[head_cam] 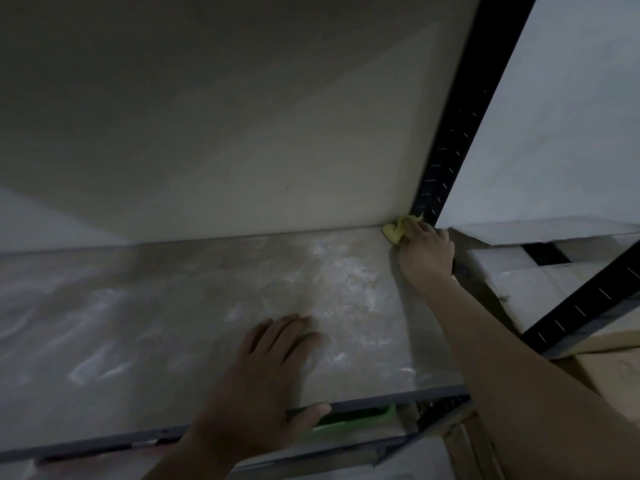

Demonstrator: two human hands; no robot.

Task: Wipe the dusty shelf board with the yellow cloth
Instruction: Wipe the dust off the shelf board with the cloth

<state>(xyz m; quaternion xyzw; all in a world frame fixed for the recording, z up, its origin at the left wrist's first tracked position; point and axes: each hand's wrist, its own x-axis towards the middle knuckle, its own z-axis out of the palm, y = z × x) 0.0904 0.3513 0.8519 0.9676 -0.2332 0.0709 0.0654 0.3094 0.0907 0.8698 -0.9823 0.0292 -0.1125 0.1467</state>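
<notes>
Crumpled yellow cloth (pixel 394 232) tucked into the far right corner of the dusty grey shelf board (pixel 166 306), beside the black slotted metal upright (pixel 446 157). Bunched under the curled fingers of the right hand (pixel 425 253). Near the front edge, left hand (pixel 263 368) flat, fingers straight, thumb over the rim.

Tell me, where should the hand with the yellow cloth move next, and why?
Probably a pull toward the front edge. The right hand holds the yellow cloth bunched in the far right corner of the shelf board, beside the black upright, so it can go no further back. Whitish dust streaks the board between that corner and the left hand resting flat near the front.
</notes>
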